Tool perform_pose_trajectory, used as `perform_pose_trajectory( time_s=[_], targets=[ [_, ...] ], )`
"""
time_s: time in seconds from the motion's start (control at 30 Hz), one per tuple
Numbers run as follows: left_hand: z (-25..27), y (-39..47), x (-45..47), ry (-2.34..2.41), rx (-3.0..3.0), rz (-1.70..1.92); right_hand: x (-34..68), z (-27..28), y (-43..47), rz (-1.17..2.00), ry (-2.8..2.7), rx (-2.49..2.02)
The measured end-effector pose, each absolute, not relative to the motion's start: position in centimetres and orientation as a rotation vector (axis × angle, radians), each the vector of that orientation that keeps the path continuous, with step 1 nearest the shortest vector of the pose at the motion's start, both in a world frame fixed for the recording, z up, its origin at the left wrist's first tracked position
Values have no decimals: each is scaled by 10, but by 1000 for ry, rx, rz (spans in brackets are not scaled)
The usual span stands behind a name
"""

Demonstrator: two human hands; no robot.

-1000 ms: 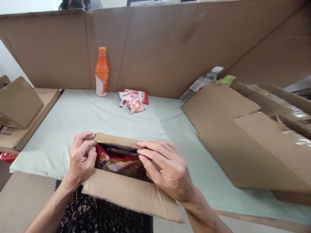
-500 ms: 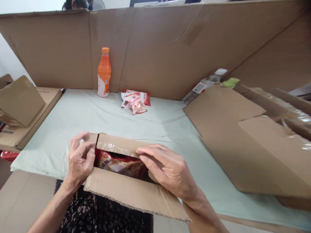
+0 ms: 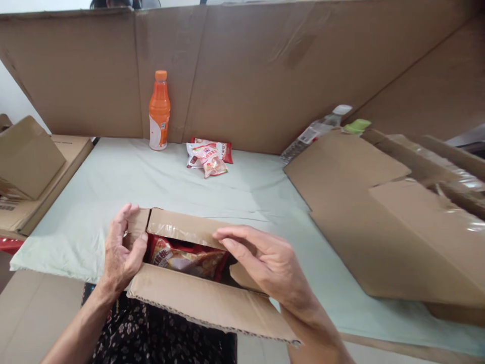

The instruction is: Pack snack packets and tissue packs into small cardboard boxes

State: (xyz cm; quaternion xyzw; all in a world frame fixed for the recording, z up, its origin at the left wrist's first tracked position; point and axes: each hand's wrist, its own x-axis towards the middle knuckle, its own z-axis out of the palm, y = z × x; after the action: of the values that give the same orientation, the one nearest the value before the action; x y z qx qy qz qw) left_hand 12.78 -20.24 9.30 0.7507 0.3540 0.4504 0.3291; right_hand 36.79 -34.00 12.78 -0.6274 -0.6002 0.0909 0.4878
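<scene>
The open cardboard box [image 3: 212,303] was at the near edge of my cloth-covered bench [image 3: 151,184], a red snack bag [image 3: 189,259] inside. My left hand [image 3: 123,250], loosely curled, held the left flap [image 3: 137,221]; my right hand [image 3: 271,265], nearly closed, pinched the far flap [image 3: 182,226]. Beyond stood an orange drink bottle [image 3: 159,114].

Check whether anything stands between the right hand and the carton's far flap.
Nothing visible does: the right hand touches the far flap. The orange bottle and snack packets are beyond the carton, out of the way.
</scene>
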Motion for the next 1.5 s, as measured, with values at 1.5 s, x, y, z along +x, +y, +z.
perform_pose_trajectory(
  time_s=[1.5],
  targets=[
    [124,-186,116,497,2207,824,372,133,-335,257,-1630,-1542]
  ],
)
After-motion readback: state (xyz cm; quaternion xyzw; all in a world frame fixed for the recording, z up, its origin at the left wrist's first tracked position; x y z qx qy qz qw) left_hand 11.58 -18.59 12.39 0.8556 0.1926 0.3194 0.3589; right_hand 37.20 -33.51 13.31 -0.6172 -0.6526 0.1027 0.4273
